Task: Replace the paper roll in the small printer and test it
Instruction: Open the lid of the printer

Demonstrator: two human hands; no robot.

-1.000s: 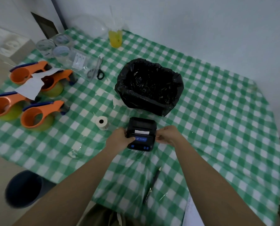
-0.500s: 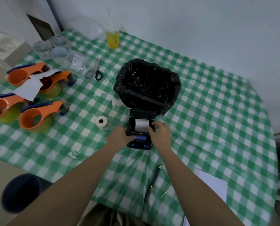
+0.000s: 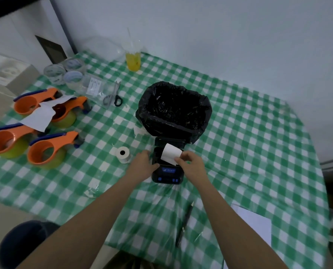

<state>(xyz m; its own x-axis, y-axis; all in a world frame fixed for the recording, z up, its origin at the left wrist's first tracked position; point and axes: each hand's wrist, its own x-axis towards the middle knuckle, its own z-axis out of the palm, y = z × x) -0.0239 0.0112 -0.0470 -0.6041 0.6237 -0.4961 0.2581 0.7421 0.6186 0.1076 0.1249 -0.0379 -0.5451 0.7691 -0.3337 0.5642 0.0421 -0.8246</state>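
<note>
The fingers (image 3: 178, 159) of the right hand (image 3: 193, 167) pinch the near edge of the paper roll (image 3: 170, 153), which sits tilted up out of the open printer (image 3: 166, 174), its lid (image 3: 169, 141) swung back just beyond them. The left hand (image 3: 143, 166) wraps the printer's left side, fingers curled against the casing; how tightly cannot be told. Directly past both hands stands a bin lined with a black bag (image 3: 174, 111); its inside is too dark to show any contents. Far beyond, a clear cup (image 3: 133, 61) holds yellow liquid and a straw. Just left of the left hand's fingers stands one second paper roll (image 3: 123, 153) on end. Further left lie four orange tape dispensers (image 3: 51, 147), one partly covered by a white sheet (image 3: 38, 117), with scissors (image 3: 113, 94) and blurred clear tape rolls (image 3: 64, 71) beyond. Behind the hands, near the wrists, lie one pen (image 3: 184, 223) and a sheet of paper (image 3: 253, 223) cut off by the right forearm.
</note>
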